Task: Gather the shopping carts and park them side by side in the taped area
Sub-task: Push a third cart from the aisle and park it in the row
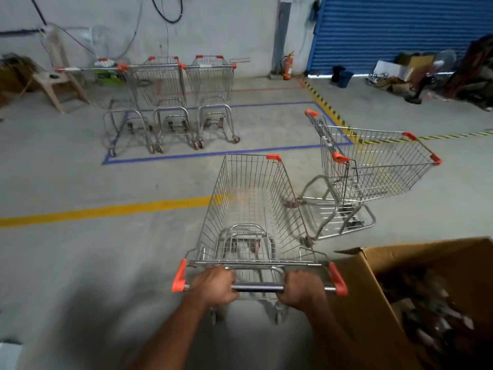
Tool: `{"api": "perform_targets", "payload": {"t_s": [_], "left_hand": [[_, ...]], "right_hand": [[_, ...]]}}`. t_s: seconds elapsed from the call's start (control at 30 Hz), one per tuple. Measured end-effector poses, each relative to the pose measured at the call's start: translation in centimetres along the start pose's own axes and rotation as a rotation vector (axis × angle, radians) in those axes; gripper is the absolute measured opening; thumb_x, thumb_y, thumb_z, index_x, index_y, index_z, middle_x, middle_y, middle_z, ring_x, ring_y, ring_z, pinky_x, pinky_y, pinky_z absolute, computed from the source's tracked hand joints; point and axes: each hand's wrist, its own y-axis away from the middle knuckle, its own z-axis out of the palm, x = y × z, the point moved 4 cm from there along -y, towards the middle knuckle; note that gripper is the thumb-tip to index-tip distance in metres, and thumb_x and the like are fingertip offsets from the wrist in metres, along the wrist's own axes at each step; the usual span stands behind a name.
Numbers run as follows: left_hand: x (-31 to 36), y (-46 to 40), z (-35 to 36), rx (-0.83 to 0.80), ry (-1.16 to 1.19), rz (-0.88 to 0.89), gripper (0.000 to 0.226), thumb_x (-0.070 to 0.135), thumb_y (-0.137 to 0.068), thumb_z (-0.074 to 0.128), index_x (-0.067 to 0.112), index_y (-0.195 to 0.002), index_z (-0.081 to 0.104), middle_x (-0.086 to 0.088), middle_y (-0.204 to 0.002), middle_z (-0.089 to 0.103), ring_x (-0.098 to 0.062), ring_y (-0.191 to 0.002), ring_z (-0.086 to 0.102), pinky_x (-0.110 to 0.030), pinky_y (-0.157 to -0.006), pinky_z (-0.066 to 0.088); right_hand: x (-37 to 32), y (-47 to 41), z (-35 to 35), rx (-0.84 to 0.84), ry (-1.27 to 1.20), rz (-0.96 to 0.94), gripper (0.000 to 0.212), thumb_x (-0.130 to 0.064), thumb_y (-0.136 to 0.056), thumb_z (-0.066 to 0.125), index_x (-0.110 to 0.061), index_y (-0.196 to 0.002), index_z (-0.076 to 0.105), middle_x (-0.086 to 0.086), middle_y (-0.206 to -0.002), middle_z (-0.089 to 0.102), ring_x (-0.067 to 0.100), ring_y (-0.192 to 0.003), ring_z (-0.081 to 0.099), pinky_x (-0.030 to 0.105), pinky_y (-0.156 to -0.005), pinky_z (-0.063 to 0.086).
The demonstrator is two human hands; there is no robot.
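Left hand and right hand gripping cart handle, 3 carts parked inside blue tape

Dim, flat indoor light; soft shadows; motion blur, fisheye-bent edges.

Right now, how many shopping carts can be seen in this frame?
5. Three parked side by side in the blue-taped area: left, middle, right. One cart is gripped by both hands at its handle. One stray cart stands right of it.
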Motion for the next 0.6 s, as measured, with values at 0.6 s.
{"api": "perform_targets", "payload": {"t_s": [0.6], "left_hand": [[-12.2,-29.3,-13.6,0.086,-0.175,-0.014,0.052,0.058,-0.075,0.046,0.024,-0.106,0.069,-0.001,-0.098,0.071,-0.026,-0.094,0.069,-0.036,-0.075,0.053]], "right_hand": [[2.8,-32.1,-9.3,-0.022,0.011,0.011,0.047,-0.06,-0.083,0.047,-0.021,-0.098,0.067,0.004,-0.099,0.073,0.027,-0.092,0.07,0.036,-0.078,0.051]]}}
